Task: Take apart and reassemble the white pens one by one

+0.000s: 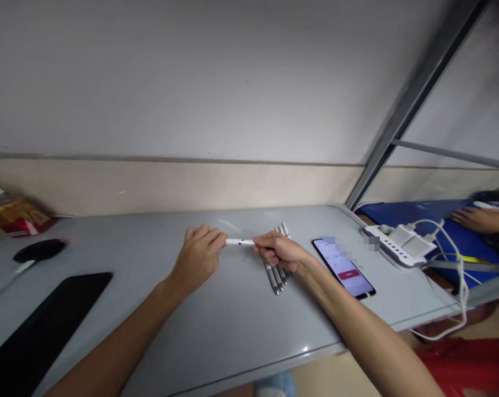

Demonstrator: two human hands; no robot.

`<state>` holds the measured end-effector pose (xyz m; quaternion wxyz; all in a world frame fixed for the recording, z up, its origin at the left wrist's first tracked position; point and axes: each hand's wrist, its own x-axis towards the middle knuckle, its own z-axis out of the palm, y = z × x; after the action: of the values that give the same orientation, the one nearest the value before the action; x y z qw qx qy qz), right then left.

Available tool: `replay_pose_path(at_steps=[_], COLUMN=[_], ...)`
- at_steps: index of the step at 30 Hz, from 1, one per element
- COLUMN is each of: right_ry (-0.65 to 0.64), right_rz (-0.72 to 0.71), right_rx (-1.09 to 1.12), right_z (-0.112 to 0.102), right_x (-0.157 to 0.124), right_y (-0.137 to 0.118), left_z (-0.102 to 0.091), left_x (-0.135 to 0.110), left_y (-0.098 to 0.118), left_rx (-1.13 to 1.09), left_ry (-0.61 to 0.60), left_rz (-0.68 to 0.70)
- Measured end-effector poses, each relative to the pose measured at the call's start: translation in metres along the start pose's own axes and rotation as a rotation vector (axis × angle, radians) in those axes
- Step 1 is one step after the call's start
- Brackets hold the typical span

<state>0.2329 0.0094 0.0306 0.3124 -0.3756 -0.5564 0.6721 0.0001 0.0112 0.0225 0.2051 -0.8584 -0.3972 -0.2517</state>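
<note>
A white pen [239,242] is held level above the grey desk, stretched between my two hands. My left hand [202,251] is closed around its left end, with the fingers curled over it. At the other end, my right hand [278,248] pinches the pen between thumb and fingertips. Beneath and just behind the right hand lies a group of several similar pens [277,280], white with grey grips, side by side on the desk. The right hand and wrist hide their middle parts.
Right of my hands lies a phone [346,270] with a lit screen. Beyond it is a white power strip [398,247] with chargers and cables. A black mat [54,325], a round black object [40,251] and a red-labelled bottle [20,215] are leftward. Another person's hand [481,219] rests at far right.
</note>
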Motion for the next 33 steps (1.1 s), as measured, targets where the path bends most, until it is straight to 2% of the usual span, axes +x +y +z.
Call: replay_pose_path(at_steps=[1,3,6,10,12,15,21,27,33], right_ry=[0.028,0.134,0.269,0.173,0.116,0.113,0.173,0.113,0.099], right_rz=[-0.012,-0.128,-0.313,-0.339,-0.351,-0.39,-0.356,-0.382,-0.348], right_rx=[0.046,0.077,0.239,0.665,0.768,0.758,0.627,0.65,0.621], right_z=[0.001,0.002,0.003,-0.002,-0.005,-0.008,-0.01,-0.007,-0.004], right_x=[0.001,0.003,0.006,0.008,0.007,0.004,0.003,0.005,0.007], right_y=[0.0,-0.001,-0.002,-0.002,-0.002,-0.003,-0.005,-0.003,-0.001], left_z=[-0.002,-0.004,-0.006,-0.004,0.0,0.005,0.012,0.018,0.021], left_x=[0.001,0.002,0.003,0.003,0.002,0.001,-0.002,-0.004,-0.005], left_y=[0.002,0.006,0.011,0.01,0.007,0.001,-0.004,-0.006,-0.008], left_rx=[0.018,-0.011,-0.145,-0.236,-0.242,-0.266,-0.329,-0.366,-0.366], left_ry=[0.029,0.066,0.046,0.017,0.025,0.029,-0.031,-0.082,-0.066], left_rz=[0.002,-0.019,-0.063,-0.096,-0.134,-0.168,-0.204,-0.24,-0.201])
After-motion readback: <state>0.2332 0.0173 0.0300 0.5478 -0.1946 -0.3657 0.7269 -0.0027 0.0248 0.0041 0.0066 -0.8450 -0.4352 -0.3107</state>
